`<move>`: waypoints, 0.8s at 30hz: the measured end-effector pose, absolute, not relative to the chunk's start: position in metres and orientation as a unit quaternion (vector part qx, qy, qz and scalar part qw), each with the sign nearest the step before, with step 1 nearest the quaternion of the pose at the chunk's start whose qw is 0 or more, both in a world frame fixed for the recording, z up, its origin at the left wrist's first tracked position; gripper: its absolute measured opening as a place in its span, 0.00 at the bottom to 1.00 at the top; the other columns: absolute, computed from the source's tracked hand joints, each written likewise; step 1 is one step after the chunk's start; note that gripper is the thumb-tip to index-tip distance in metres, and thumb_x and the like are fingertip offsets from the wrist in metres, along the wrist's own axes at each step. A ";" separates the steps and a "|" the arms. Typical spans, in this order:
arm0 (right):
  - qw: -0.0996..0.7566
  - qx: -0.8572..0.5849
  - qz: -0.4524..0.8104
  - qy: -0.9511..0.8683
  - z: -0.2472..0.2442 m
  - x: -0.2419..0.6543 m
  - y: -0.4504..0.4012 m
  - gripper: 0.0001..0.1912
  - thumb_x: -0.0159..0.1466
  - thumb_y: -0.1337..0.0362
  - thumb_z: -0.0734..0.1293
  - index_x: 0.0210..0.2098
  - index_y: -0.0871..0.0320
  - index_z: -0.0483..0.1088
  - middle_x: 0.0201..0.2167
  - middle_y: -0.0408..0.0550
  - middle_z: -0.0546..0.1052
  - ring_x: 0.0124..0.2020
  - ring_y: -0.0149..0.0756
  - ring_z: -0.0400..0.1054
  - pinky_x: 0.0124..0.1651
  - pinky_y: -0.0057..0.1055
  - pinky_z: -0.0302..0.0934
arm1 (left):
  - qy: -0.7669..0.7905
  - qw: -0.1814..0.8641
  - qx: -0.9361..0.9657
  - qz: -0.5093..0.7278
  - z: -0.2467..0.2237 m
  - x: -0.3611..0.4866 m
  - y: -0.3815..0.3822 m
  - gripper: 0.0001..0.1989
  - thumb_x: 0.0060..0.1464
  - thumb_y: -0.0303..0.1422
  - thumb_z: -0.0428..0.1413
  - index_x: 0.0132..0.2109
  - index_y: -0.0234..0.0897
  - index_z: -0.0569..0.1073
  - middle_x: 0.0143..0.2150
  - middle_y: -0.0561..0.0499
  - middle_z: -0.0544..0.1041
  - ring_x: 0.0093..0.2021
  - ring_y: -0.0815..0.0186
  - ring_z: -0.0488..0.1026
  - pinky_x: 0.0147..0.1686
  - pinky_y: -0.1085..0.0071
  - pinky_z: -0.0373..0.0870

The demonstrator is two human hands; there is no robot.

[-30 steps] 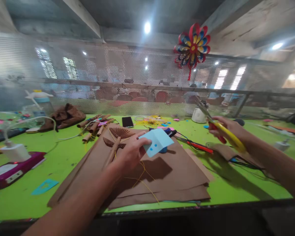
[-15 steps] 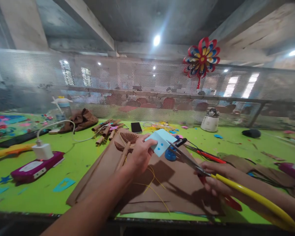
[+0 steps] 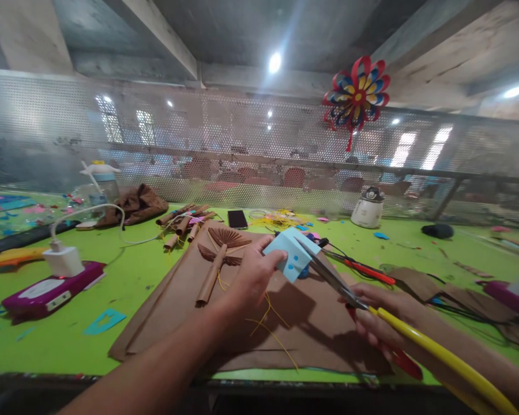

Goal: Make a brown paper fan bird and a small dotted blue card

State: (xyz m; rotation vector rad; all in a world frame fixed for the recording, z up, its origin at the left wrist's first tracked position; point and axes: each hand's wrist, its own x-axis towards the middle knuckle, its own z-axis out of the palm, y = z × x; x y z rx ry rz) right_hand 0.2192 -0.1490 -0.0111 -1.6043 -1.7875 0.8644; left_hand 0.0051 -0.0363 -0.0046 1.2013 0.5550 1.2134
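Note:
My left hand (image 3: 259, 271) pinches a folded piece of light blue paper (image 3: 292, 268) between thumb and fingers. Small darker blue marks show on the paper's near face. My right hand (image 3: 380, 317) grips scissors (image 3: 335, 282) with one yellow and one red handle, and their blades reach to the paper's right part. A blue round object (image 3: 303, 273) is mostly hidden behind the paper. Below lies brown paper (image 3: 168, 323), with thin yellow string (image 3: 266, 316) on it. Left of my left hand rests a brown paper roll with pleated fans (image 3: 216, 262).
A purple power strip (image 3: 54, 291) with a white charger (image 3: 63, 261) sits at left. Several brown paper rolls (image 3: 184, 223), a phone (image 3: 237, 219) and a white bottle (image 3: 367, 208) stand or lie farther back. A red-handled tool (image 3: 369, 271) with a black cord lies at right.
The paper and my left hand have shifted slightly right, and the paper is turned a little against the scissor blades. The view has shifted slightly, showing more of the brown roll with fans.

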 end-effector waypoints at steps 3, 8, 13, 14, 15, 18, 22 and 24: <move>0.275 -0.605 0.339 -0.666 -0.014 0.218 -0.148 0.25 0.60 0.43 0.60 0.45 0.54 0.68 0.24 0.45 0.72 0.19 0.29 0.65 0.19 0.23 0.59 | 0.239 0.612 0.540 0.526 -0.006 0.005 -0.038 0.04 0.41 0.28 0.58 0.28 0.35 0.70 0.27 0.50 0.70 0.28 0.68 0.64 0.30 0.71 0.61; 0.272 -0.611 0.328 -0.668 -0.012 0.216 -0.149 0.25 0.59 0.41 0.60 0.43 0.54 0.69 0.23 0.44 0.71 0.18 0.29 0.64 0.19 0.24 0.58 | 0.233 0.608 0.551 0.522 -0.007 0.005 -0.039 0.03 0.42 0.28 0.58 0.28 0.36 0.70 0.27 0.51 0.69 0.28 0.68 0.63 0.30 0.71 0.61; 0.281 -0.615 0.327 -0.660 -0.012 0.216 -0.149 0.25 0.59 0.42 0.62 0.44 0.54 0.70 0.24 0.45 0.72 0.19 0.29 0.64 0.18 0.24 0.57 | 0.219 0.614 0.554 0.518 -0.007 0.006 -0.039 0.03 0.42 0.27 0.57 0.28 0.36 0.70 0.27 0.52 0.69 0.28 0.69 0.63 0.31 0.71 0.61; 0.283 -0.615 0.330 -0.658 -0.012 0.216 -0.149 0.25 0.59 0.43 0.62 0.45 0.54 0.70 0.24 0.46 0.72 0.20 0.30 0.65 0.18 0.24 0.57 | 0.218 0.614 0.554 0.517 -0.007 0.006 -0.039 0.03 0.42 0.27 0.57 0.28 0.36 0.70 0.27 0.52 0.70 0.28 0.69 0.64 0.31 0.71 0.61; 0.284 -0.614 0.333 -0.657 -0.012 0.216 -0.149 0.25 0.59 0.43 0.62 0.45 0.54 0.70 0.25 0.46 0.72 0.20 0.31 0.65 0.18 0.23 0.57 | 0.219 0.615 0.552 0.519 -0.006 0.006 -0.040 0.03 0.42 0.27 0.57 0.28 0.36 0.70 0.27 0.52 0.69 0.28 0.69 0.63 0.31 0.71 0.61; 0.284 -0.609 0.332 -0.662 -0.012 0.216 -0.149 0.25 0.59 0.44 0.62 0.47 0.55 0.69 0.24 0.45 0.72 0.20 0.30 0.65 0.18 0.23 0.57 | 0.223 0.619 0.549 0.515 -0.007 0.006 -0.039 0.03 0.42 0.27 0.57 0.28 0.36 0.69 0.26 0.52 0.68 0.27 0.68 0.63 0.30 0.71 0.61; 0.288 -0.619 0.315 -0.659 -0.013 0.214 -0.148 0.27 0.58 0.42 0.62 0.47 0.55 0.68 0.22 0.44 0.71 0.18 0.30 0.65 0.17 0.24 0.57 | 0.219 0.614 0.555 0.516 -0.008 0.005 -0.039 0.03 0.43 0.27 0.57 0.28 0.37 0.70 0.27 0.52 0.68 0.29 0.68 0.63 0.31 0.71 0.62; 0.295 -0.630 0.307 -0.649 -0.015 0.213 -0.148 0.27 0.58 0.41 0.61 0.46 0.54 0.68 0.22 0.44 0.70 0.18 0.30 0.65 0.16 0.23 0.56 | 0.221 0.612 0.551 0.522 -0.008 0.005 -0.040 0.03 0.43 0.27 0.57 0.29 0.37 0.71 0.28 0.52 0.69 0.29 0.68 0.64 0.32 0.71 0.62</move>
